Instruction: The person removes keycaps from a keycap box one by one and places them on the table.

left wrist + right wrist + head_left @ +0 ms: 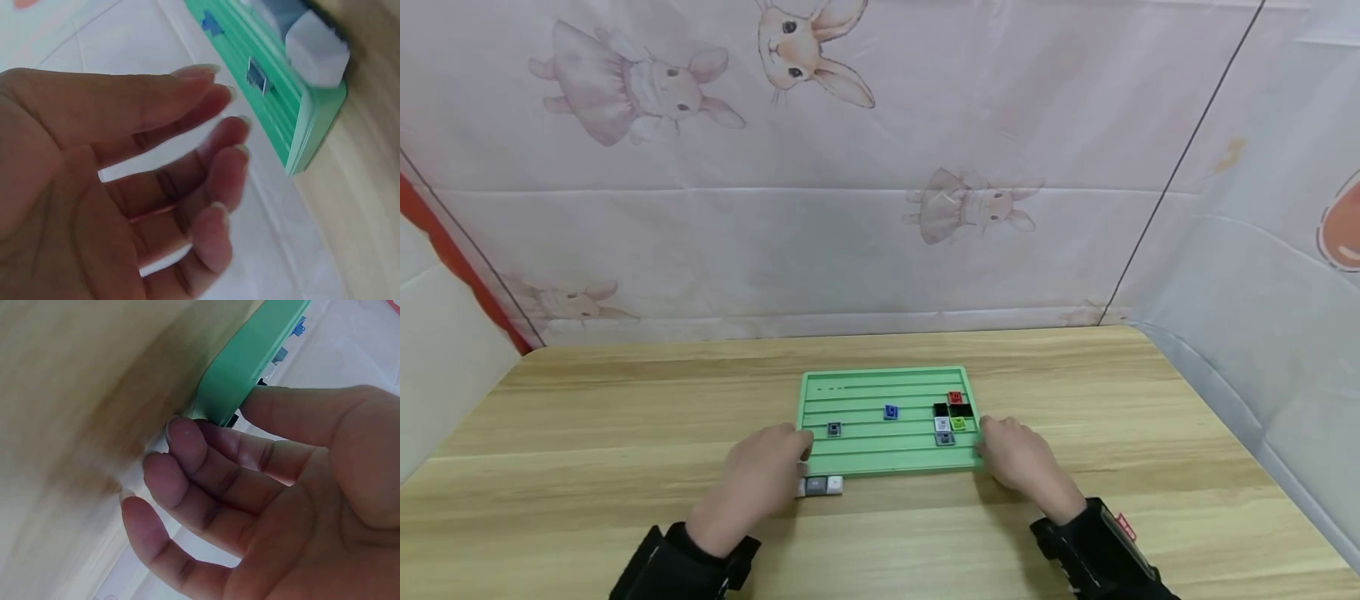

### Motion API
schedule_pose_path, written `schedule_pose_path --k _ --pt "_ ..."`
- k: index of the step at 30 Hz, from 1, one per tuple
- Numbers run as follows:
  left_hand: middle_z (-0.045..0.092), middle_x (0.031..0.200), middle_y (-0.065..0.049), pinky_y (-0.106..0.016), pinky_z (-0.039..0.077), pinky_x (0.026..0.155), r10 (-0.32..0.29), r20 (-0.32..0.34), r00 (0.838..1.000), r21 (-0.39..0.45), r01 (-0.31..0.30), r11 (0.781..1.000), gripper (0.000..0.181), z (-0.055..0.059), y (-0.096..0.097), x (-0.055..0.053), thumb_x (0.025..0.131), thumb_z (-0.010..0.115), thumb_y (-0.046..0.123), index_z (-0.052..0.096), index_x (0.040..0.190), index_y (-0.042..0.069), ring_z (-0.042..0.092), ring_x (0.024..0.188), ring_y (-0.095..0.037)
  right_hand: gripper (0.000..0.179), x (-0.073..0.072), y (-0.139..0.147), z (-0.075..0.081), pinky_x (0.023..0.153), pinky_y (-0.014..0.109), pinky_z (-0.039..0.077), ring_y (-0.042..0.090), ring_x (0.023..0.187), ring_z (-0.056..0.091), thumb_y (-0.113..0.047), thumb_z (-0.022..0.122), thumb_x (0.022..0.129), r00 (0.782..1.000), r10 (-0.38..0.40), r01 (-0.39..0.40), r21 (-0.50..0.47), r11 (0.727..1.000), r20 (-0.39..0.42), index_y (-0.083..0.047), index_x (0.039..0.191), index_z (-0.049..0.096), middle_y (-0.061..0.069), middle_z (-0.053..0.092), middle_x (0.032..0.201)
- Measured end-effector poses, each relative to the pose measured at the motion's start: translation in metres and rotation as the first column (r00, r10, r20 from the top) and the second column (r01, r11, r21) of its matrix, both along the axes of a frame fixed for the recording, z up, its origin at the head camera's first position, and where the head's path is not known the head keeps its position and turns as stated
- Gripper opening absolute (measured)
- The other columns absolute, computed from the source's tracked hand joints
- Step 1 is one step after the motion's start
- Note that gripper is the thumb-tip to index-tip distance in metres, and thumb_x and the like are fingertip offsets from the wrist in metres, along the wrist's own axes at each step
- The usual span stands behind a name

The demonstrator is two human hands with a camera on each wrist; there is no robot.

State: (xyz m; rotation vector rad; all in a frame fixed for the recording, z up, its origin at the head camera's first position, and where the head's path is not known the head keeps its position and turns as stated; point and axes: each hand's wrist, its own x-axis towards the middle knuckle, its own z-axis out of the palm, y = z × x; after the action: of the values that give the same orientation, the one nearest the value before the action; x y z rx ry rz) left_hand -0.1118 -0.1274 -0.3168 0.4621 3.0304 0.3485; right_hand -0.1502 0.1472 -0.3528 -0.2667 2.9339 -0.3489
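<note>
A green ridged tray [865,448] lies on the table with small square keycaps on it. My left hand [763,468] is at its left edge; in the left wrist view the fingers [215,172] are loosely bent, with nothing between them and the thumb, short of the tray corner. My right hand [1019,461] holds the tray's right edge. In the right wrist view the thumb [287,412] meets the green rim and the index fingertip lies at the corner. A blue keycap [891,412] and a dark grey keycap [834,430] sit apart on the tray.
At the tray's right side are clustered a red keycap [955,397], black keycaps [961,411], a lime keycap [958,424] and others. A short row of grey and white keycaps [816,486] stands at the front left, just outside the tray. A rabbit-print curtain [820,250] hangs behind the table [625,400].
</note>
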Motion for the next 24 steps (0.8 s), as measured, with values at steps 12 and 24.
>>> schedule_pose_path --k 12,24 --pt "0.054 0.068 -0.004 -0.03 0.04 0.05 0.082 0.052 0.995 -0.006 -0.082 0.997 0.008 0.01 -0.018 -0.003 0.077 0.059 -0.001 0.057 0.074 0.006 0.043 0.057 -0.016 0.02 0.0 0.001 -0.001 0.048 0.028 0.038 0.017 0.056 0.045 -0.01 0.056 0.087 1.0 0.005 -0.005 0.002 1.0 -0.004 0.007 0.099 0.056 0.009 0.052 0.07" --pt "0.054 0.07 -0.005 -0.032 0.04 0.05 0.076 0.052 0.996 -0.014 -0.075 0.997 0.009 0.007 -0.024 -0.004 0.078 0.055 -0.003 0.056 0.076 0.006 0.043 0.058 -0.017 0.021 0.001 0.0 0.0 0.048 0.029 0.038 0.018 0.057 0.046 -0.01 0.055 0.087 1.0 0.0 0.0 0.002 1.0 0.006 0.007 0.1 0.055 0.011 0.053 0.072"
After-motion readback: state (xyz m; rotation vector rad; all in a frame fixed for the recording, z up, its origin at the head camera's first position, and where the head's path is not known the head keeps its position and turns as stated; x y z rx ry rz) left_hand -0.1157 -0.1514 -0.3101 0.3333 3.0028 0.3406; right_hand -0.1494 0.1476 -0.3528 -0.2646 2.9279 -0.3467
